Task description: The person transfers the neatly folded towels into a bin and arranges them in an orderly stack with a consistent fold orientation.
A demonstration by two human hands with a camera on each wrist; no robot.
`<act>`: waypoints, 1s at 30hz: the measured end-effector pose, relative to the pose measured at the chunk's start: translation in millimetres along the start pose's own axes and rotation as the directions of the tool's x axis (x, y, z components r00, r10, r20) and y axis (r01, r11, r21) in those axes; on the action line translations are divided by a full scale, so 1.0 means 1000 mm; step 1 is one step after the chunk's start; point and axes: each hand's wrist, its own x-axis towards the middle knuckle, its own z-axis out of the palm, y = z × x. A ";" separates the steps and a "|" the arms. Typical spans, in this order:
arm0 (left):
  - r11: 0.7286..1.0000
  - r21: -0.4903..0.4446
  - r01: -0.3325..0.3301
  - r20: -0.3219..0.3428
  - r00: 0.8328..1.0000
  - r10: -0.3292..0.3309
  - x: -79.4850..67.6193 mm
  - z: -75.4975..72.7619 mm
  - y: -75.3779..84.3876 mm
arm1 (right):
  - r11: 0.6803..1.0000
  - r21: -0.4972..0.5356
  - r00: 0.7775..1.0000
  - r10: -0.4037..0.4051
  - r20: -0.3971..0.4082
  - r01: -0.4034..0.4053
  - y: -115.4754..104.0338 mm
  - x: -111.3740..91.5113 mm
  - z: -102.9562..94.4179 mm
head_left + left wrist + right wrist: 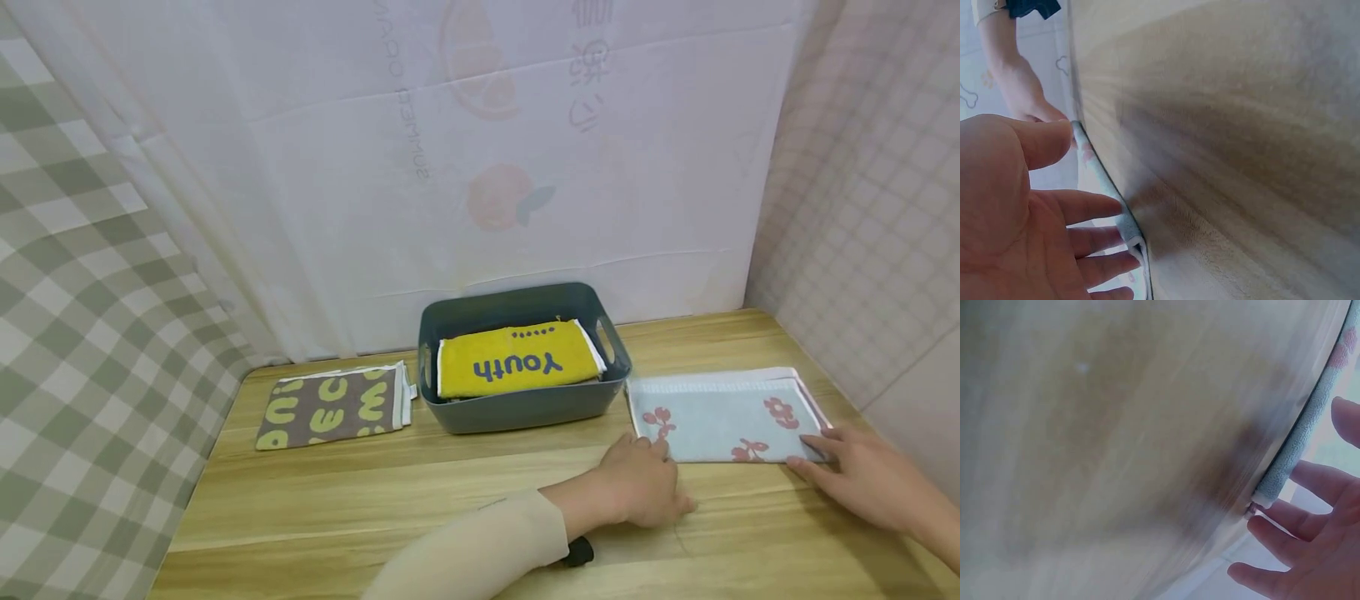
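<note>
A folded light-blue towel with pink flower prints (712, 421) lies flat on the table at the right. My left hand (645, 479) is at its near left corner; in the left wrist view its straight fingers (1100, 240) reach to the towel's folded edge (1129, 225), with the thumb held apart. At the towel's right end is my right hand (862, 471), its fingertips over the near right corner. In the right wrist view, the extended fingers (1310, 519) spread beside the towel's rolled-looking edge (1300, 434). Neither hand curls around the cloth.
A dark green basket (525, 412) stands at the back middle, holding a folded yellow towel (510, 362) lettered "Youth". Left of it lies a folded brown towel with yellow letters (330, 408). Curtains hang behind and at both sides of the wooden table (315, 517).
</note>
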 end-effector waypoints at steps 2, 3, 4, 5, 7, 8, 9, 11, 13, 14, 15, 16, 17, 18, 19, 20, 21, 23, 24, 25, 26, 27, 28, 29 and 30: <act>1.000 0.000 -0.002 0.006 1.000 0.002 -0.003 0.000 0.001 | 1.000 0.004 1.000 -0.001 -0.005 0.001 0.000 -0.002 0.001; 1.000 -0.001 -0.005 0.008 1.000 0.005 -0.004 0.001 0.001 | 1.000 0.005 1.000 0.000 -0.009 0.000 -0.001 -0.003 0.002; 1.000 -0.001 -0.010 0.014 1.000 0.010 -0.005 0.001 0.001 | 1.000 0.008 1.000 0.003 -0.014 -0.003 -0.001 -0.004 0.002; 1.000 0.003 -0.016 0.017 1.000 0.016 -0.006 0.001 0.002 | 1.000 0.011 1.000 0.007 -0.005 -0.007 -0.001 -0.005 0.002; 1.000 0.008 -0.026 0.026 0.999 0.026 -0.008 0.001 0.002 | 1.000 0.013 1.000 0.011 0.007 -0.011 -0.002 -0.007 0.001; 0.999 0.014 -0.032 0.030 0.999 0.031 -0.009 0.002 0.002 | 1.000 0.013 1.000 0.013 0.017 -0.014 -0.003 -0.008 0.000; 0.999 0.020 -0.037 0.030 0.999 0.037 -0.010 0.002 0.003 | 1.000 0.013 1.000 0.007 0.004 -0.007 -0.004 -0.009 0.000; 0.999 0.029 -0.043 0.031 0.999 0.042 -0.013 0.003 0.003 | 1.000 0.015 1.000 -0.006 -0.014 0.007 -0.006 -0.010 0.000; 0.998 0.028 -0.049 0.031 0.998 0.048 -0.015 0.004 0.003 | 1.000 0.017 0.999 -0.024 -0.037 0.025 -0.008 -0.012 0.000; 0.998 0.023 -0.052 0.030 0.998 0.052 -0.017 0.004 0.003 | 0.999 0.013 0.997 -0.036 -0.061 0.037 -0.008 -0.012 0.000; 0.998 0.013 -0.055 0.024 0.998 0.055 -0.018 0.004 0.003 | 0.999 0.011 0.996 -0.042 -0.073 0.043 -0.009 -0.012 0.001; 0.998 0.003 -0.058 0.013 0.998 0.058 -0.018 0.005 0.003 | 0.999 0.007 0.997 -0.041 -0.072 0.042 -0.009 -0.011 0.000; 0.998 -0.006 -0.063 0.001 0.998 0.063 -0.019 0.005 0.003 | 0.999 0.006 0.996 -0.045 -0.074 0.045 -0.008 -0.010 0.000; 0.997 -0.016 -0.069 -0.018 0.997 0.069 -0.019 0.005 0.002 | 0.999 0.004 0.996 -0.049 -0.077 0.050 -0.008 -0.009 0.000; 0.997 -0.024 -0.075 -0.044 0.996 0.074 -0.020 0.004 0.001 | 0.999 -0.003 0.996 -0.049 -0.077 0.048 -0.007 -0.008 0.000; 0.997 -0.025 -0.079 -0.074 0.994 0.077 -0.020 0.004 0.000 | 0.999 0.000 0.997 -0.039 -0.071 0.039 -0.006 -0.007 -0.001; 0.996 -0.017 -0.084 -0.118 0.990 0.081 -0.020 0.003 -0.002 | 0.999 0.010 0.997 -0.032 -0.069 0.032 -0.005 -0.005 -0.001; 0.997 -0.004 -0.077 -0.203 0.976 0.075 -0.019 0.002 -0.005 | 0.999 0.033 0.996 -0.018 -0.083 0.020 -0.003 -0.002 -0.002; 0.998 -0.005 -0.064 -0.247 0.967 0.061 -0.018 0.001 -0.007 | 0.999 0.053 0.996 -0.002 -0.084 0.007 -0.002 0.000 -0.003; 0.999 -0.009 -0.050 -0.284 0.958 0.045 -0.017 0.000 -0.008 | 0.997 0.080 0.997 0.020 -0.080 -0.014 -0.001 0.001 -0.005; 0.999 -0.021 -0.033 -0.313 0.949 0.025 -0.016 -0.001 -0.010 | 0.993 0.112 0.996 0.043 -0.081 -0.034 0.000 0.003 -0.007; 0.999 -0.041 -0.016 -0.337 0.942 0.002 -0.015 -0.002 -0.011 | 0.990 0.130 0.995 0.060 -0.084 -0.048 0.001 0.006 -0.008; 0.998 -0.067 0.005 -0.346 0.938 -0.028 -0.013 -0.003 -0.012 | 0.987 0.144 0.994 0.083 -0.075 -0.072 0.001 0.008 -0.009; 0.996 -0.086 0.024 -0.350 0.935 -0.052 -0.011 -0.003 -0.012 | 0.983 0.158 0.992 0.101 -0.070 -0.089 0.001 0.010 -0.010; 0.994 -0.096 0.045 -0.345 0.935 -0.076 -0.009 -0.004 -0.012 | 0.980 0.167 0.991 0.120 -0.060 -0.108 0.001 0.012 -0.012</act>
